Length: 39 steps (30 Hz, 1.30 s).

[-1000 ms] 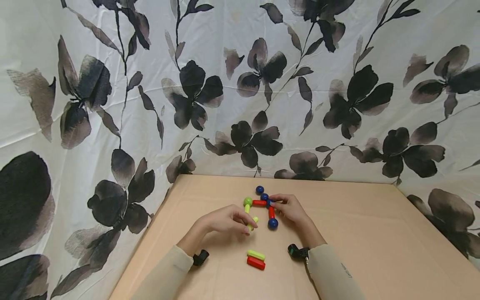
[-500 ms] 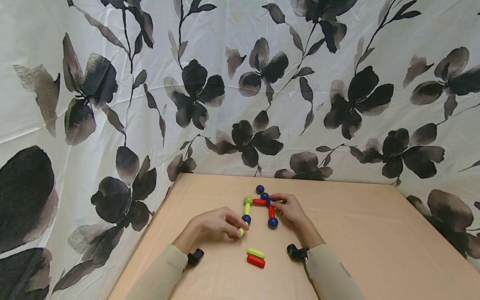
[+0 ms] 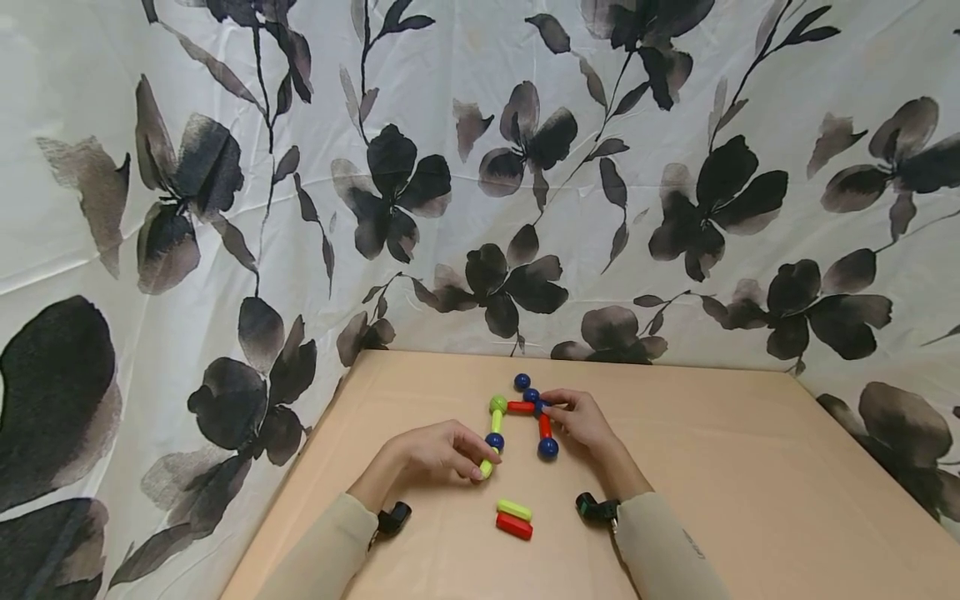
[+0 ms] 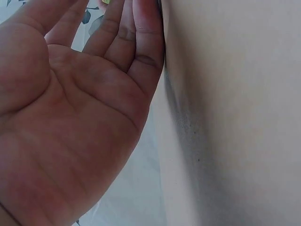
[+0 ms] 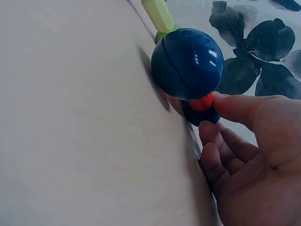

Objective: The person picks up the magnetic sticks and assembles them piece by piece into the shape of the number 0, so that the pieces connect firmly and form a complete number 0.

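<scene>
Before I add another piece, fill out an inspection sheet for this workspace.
Surface: tan tabletop, no spill seen.
Job's things: green ball linked by a red stick to the corner blue ball; loose yellow-green stick and loose red stick side by side, nearer the person.
Clutter: nothing seen.
Hands: left hand pinches a yellow-green stick by another blue ball; right hand grips at the corner blue ball.
Cables: none plainly seen; a dark line along the right sleeve could be cord or shadow.
Surroundings: floral cloth behind the tabletop.
</scene>
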Motion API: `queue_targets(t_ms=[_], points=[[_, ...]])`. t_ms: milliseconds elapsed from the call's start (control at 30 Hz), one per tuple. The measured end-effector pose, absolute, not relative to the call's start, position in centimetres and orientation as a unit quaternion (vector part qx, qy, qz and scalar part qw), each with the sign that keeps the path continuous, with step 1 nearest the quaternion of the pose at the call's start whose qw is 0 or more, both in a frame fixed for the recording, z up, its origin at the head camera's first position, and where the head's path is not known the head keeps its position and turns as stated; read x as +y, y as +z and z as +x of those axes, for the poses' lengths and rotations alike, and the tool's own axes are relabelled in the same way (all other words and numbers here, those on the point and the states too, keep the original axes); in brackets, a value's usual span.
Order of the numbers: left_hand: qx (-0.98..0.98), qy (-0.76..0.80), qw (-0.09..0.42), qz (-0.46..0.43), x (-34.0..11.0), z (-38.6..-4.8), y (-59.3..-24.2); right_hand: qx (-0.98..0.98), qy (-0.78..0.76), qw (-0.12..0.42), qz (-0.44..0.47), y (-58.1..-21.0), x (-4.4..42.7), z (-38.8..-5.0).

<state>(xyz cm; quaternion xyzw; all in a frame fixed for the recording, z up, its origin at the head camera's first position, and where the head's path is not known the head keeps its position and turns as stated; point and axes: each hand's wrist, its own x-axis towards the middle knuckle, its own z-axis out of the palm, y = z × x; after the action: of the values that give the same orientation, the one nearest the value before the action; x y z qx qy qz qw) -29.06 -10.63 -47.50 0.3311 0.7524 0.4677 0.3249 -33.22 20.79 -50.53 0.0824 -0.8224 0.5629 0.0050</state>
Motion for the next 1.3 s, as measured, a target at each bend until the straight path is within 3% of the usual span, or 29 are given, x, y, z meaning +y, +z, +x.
queue_targets(t_ms=[1300], points=[[0.795, 0.424, 0.286, 0.327, -9.0, -28.4, -47.1, -0.827, 0.558, -0.001, 0.072, -50.5, 20.9, -33.5]])
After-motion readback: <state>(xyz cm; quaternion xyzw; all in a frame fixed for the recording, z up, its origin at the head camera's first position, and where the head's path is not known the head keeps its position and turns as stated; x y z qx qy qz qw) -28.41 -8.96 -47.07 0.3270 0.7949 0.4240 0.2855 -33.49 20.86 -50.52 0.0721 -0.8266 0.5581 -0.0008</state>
